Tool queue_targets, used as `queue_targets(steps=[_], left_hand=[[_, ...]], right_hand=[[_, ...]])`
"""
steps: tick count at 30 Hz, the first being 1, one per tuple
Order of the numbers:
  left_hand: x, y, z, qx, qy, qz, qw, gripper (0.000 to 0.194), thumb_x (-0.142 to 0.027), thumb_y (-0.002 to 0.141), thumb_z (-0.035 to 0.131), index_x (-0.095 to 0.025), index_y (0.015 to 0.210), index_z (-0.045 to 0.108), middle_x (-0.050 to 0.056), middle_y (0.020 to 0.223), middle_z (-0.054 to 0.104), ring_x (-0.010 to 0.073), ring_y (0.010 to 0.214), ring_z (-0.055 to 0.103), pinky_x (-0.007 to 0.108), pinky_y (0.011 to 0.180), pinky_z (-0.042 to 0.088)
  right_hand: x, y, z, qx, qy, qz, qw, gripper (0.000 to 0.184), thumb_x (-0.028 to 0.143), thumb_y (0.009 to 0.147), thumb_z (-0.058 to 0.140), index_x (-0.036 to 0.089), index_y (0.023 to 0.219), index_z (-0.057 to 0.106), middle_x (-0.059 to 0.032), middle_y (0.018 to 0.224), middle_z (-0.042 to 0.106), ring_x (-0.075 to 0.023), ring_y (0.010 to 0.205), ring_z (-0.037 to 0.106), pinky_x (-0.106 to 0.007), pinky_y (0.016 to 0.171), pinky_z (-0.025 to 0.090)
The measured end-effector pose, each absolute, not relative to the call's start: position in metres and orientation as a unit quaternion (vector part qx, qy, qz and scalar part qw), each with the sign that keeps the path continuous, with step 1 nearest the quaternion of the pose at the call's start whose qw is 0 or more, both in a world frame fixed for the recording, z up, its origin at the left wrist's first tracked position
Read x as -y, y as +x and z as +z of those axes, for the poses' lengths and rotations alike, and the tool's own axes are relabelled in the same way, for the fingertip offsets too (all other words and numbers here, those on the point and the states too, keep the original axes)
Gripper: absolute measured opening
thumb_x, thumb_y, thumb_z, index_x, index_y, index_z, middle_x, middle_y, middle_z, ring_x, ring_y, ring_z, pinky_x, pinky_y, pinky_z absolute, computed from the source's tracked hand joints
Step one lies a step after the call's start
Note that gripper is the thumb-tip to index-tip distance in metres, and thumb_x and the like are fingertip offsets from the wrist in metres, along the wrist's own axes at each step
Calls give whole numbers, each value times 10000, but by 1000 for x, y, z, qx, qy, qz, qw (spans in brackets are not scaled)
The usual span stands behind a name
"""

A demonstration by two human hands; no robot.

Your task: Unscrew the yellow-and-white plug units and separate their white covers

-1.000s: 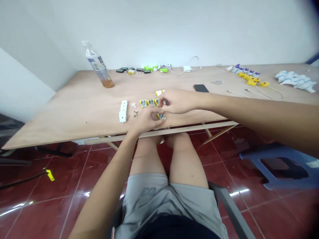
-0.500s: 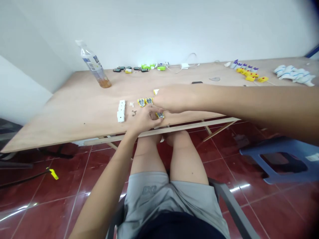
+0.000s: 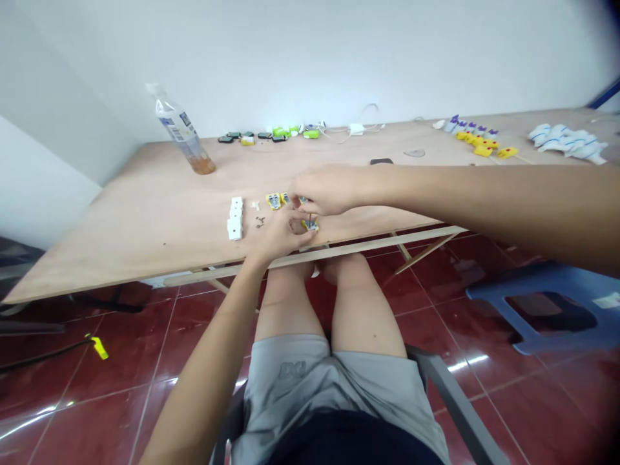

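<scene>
My left hand [image 3: 279, 234] rests near the front edge of the wooden table [image 3: 159, 213], its fingers closed on a small yellow part [image 3: 312, 225]. Just above it, my right hand [image 3: 328, 188] pinches a thin dark tool [image 3: 309, 216] that points down at that part. Two more yellow parts [image 3: 277, 200] lie in a row just behind the hands. To their left, a short column of white blocks [image 3: 235, 218] lies near a few tiny dark screws [image 3: 260, 221].
A nearly empty plastic bottle [image 3: 181, 132] stands at the back left. Green and dark small items [image 3: 271, 134], a white charger with cable [image 3: 358, 128], a phone [image 3: 382, 161], yellow-purple pieces [image 3: 479, 143] and white-blue pieces [image 3: 566, 139] lie along the back. A blue stool [image 3: 547, 310] stands on the red floor at right.
My right hand has drawn back slightly from the row of yellow parts and now holds the thin tool upright over the part in my left hand. The camera view shifted a little.
</scene>
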State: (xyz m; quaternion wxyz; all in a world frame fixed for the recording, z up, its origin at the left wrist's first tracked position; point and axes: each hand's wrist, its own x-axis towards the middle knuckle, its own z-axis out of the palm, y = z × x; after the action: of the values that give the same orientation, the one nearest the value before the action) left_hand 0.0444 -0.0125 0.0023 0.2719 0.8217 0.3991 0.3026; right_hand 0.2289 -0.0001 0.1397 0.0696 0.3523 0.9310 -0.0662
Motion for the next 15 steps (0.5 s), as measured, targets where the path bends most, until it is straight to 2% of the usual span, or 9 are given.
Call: queue_targets(steps=[2,5,8,12,15], left_hand=[[13,44,2,-398,824,294,277,165,-348,921,795,-207,1001,824,14,723,677,211,678,628,342,669,519],[12,44,1,-395,821,315,268,197,-340,900,811,-216,1052,820,7,718,665,207,676,621,336,656,519],[12,44,0,-390,823,309,275,221,-355,920,798,-211,1086,819,-13,646,609,186,608,570,317,594,483],[12,44,1,-394,818,317,275,237,-404,922,808,-199,1043,809,-5,673,637,187,635,592,313,602,507],[12,44,2,-393,824,303,273,224,-408,918,803,-205,1012,817,1,668,635,198,645,605,324,620,513]], right_hand=[[0,229,138,-936,339,-84,47,281,173,994,716,200,1255,815,-93,1119,834,-236,904,682,-360,777,450],[1,226,137,-930,355,-78,59,263,175,1019,672,188,1234,822,-102,1086,833,-246,872,691,-373,745,451],[1,224,138,-930,353,-82,57,306,162,1009,685,176,1291,805,-117,1152,831,-248,887,699,-372,746,458],[-2,225,139,-928,356,-90,64,214,228,1072,639,150,1118,832,-121,1047,830,-219,801,661,-367,732,438],[-4,227,139,-933,342,-94,65,214,172,1017,686,160,1166,839,-110,1066,844,-215,822,660,-354,743,433]])
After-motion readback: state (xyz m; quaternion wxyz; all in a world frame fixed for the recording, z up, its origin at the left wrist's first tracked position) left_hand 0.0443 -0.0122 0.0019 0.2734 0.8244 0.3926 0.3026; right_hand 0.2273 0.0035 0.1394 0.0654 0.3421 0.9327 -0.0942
